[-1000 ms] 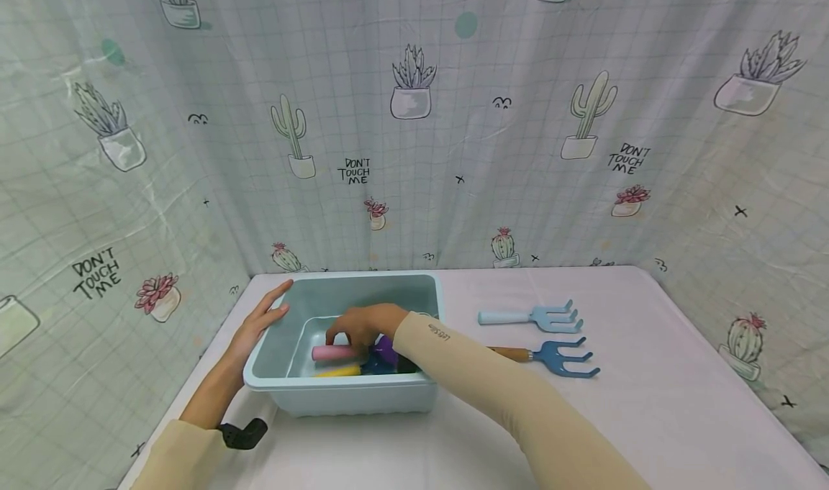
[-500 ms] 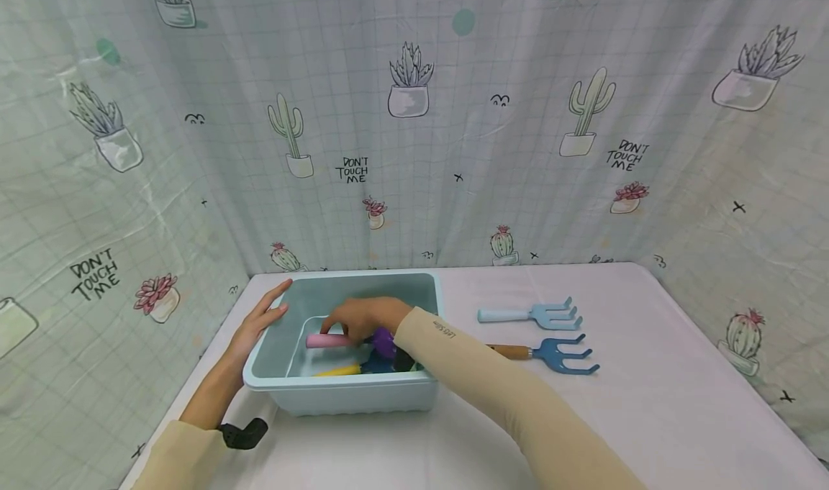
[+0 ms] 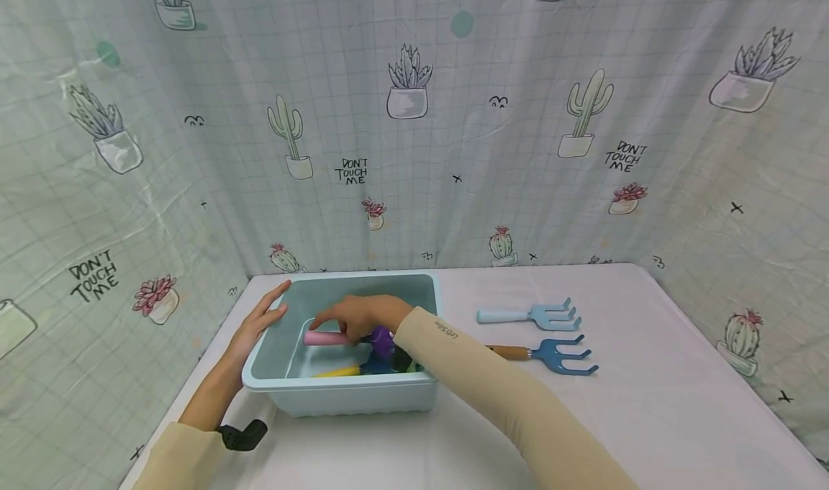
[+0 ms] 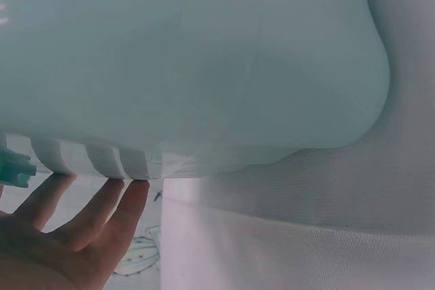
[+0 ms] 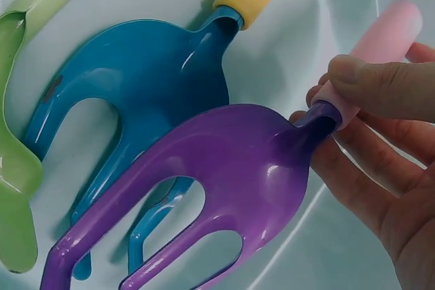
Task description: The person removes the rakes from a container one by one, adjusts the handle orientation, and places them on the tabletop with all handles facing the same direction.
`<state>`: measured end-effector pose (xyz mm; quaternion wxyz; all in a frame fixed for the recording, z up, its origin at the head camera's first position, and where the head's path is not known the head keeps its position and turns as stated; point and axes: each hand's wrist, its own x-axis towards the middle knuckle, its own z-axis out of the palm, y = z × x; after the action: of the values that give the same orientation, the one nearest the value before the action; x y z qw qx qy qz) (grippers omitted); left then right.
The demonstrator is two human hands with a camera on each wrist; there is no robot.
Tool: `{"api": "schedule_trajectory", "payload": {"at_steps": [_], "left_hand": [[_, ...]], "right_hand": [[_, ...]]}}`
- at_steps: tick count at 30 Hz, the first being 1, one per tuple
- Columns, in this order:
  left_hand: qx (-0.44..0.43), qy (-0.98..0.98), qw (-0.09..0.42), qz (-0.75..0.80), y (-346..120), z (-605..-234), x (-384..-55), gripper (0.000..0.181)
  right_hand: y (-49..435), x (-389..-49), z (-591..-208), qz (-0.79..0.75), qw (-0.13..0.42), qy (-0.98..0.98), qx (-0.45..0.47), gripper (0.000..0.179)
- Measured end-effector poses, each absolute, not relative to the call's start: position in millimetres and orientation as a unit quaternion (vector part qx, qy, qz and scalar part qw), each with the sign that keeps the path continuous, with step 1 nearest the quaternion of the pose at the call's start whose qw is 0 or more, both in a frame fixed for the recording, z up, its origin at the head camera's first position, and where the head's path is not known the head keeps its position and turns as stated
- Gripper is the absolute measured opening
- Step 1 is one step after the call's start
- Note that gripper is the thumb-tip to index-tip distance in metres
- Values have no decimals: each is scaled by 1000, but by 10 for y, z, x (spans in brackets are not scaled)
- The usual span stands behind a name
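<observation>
My right hand (image 3: 359, 317) reaches into a light blue plastic tub (image 3: 343, 398) and pinches the pink handle of a purple hand rake (image 5: 251, 147) between thumb and fingers. In the right wrist view the purple tines hang over a blue hand rake (image 5: 163, 59) with a yellow handle. Beside it lies a green garden tool (image 5: 13, 157), only partly in view. My left hand (image 3: 251, 328) rests against the tub's left side, its fingertips touching the wall near the rim. The left wrist view shows these fingers (image 4: 126, 215) spread and fairly straight.
On the white table (image 3: 648, 418), right of the tub, lie a light blue hand rake (image 3: 553, 317) and a darker blue one (image 3: 560, 360) with a wooden handle partly behind my right forearm. A cactus-print curtain (image 3: 466, 137) closes off the back and sides.
The pink handle has shifted left and slightly away from me within the tub, held by my right hand. My right index finger now stretches along it. The left hand stays in place.
</observation>
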<state>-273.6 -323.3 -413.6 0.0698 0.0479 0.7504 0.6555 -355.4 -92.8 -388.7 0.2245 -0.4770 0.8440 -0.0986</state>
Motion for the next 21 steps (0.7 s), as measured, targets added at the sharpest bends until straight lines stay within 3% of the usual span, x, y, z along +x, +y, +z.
{"api": "schedule_trajectory", "payload": {"at_steps": [21], "left_hand": [[40,752,72,654,-3229,-4139,-2752,61]], "right_hand": [[-920,-3530,-3848,-110,211,836,-494,76]]}}
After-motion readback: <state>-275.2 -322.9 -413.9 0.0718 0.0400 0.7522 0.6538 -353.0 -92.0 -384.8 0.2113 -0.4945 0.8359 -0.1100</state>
